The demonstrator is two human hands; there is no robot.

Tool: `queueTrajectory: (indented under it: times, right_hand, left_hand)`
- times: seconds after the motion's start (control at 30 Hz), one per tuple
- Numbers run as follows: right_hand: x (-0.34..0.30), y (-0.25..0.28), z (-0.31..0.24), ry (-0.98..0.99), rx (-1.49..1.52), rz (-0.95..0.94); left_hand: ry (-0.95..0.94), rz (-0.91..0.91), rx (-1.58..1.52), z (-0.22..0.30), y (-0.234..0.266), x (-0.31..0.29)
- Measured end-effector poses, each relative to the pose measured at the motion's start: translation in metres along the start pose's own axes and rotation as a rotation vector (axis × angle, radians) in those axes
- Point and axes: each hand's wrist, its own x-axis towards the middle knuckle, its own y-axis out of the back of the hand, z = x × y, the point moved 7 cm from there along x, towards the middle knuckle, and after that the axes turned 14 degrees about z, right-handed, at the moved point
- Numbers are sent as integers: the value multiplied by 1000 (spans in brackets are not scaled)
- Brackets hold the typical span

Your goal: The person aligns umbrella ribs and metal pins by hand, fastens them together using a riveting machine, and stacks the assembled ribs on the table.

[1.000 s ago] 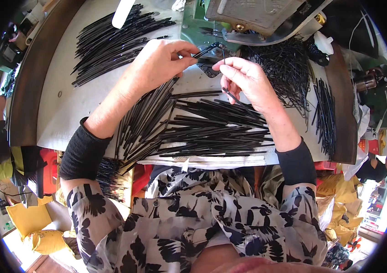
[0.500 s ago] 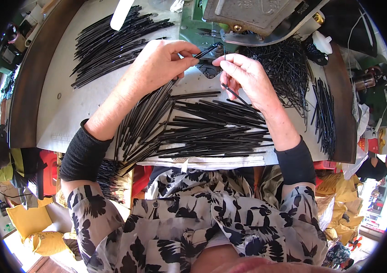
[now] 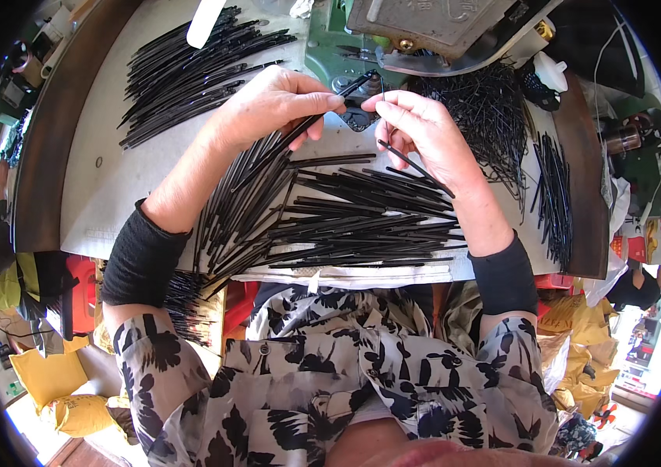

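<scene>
My left hand (image 3: 287, 105) is closed, thumb over fingers, on a narrow black strip (image 3: 356, 84). That strip slants up to the right, its far end by a dark metal part of the green machine bed (image 3: 324, 54). Close by on the right, my right hand (image 3: 416, 128) has thumb and forefinger pinched at a thin dark thread-like line. A second black strip (image 3: 424, 171) runs out under its curled fingers toward the wrist. Below both hands lie loose black strips (image 3: 369, 222); another bundle (image 3: 241, 191) fans out under my left forearm.
A neat pile of black strips (image 3: 190, 78) lies far left. Right of the machine head (image 3: 424, 27) sits a tangled heap of thin black pieces (image 3: 482, 117), with more strips (image 3: 552, 202) near the table's right edge (image 3: 591, 194). Small snips (image 3: 357, 54) rest on the bed.
My left hand has shifted slightly, its thumb now stretched along the strip, and more of the strip shows below the hand. My right hand has barely moved.
</scene>
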Motion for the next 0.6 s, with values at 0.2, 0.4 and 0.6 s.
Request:
queueTrajectory:
  times: [0.2,0.4,0.6]
  right_hand:
    - [-1,-4,2,-56,61,-30]
    - [-20,-28,2,-126,11,-288]
    - [-12,-18,7,-89,-87,-203]
  left_hand:
    - [-20,21,-18,-2,1,0]
    - [-57,46,9,-1,-1,0]
    - [20,-69,93,-1,-17,-8]
